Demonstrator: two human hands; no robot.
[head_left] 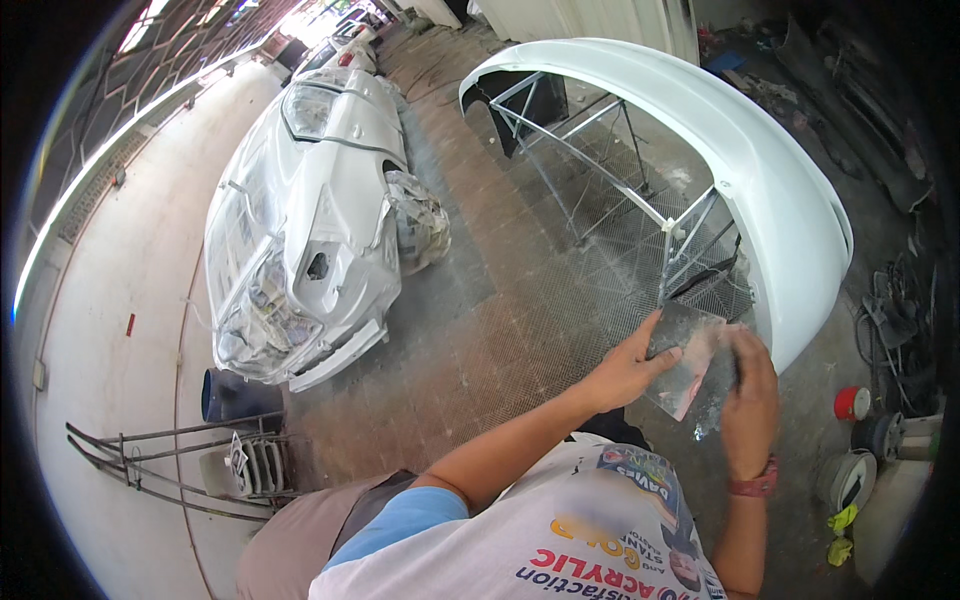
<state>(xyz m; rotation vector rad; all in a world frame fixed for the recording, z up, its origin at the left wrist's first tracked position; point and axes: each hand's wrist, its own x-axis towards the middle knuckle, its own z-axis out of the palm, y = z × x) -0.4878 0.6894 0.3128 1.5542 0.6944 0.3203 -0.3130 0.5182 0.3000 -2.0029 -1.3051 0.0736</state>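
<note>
Watching from my end: left forearm angles up and rightward from a blue sleeve, left hand grasping a flat grey plate, thumb laid over its near face, index finger along the top corner. Right forearm rises almost straight up, red wristband at the wrist; right hand bent over at the plate's right side, fingers curled inward. I can't tell whether those fingers grip the plate or some small tool; blur and the hand itself hide it. Pinkish smear runs down the plate. Plate held before the torso, beside the white bumper's near end.
</note>
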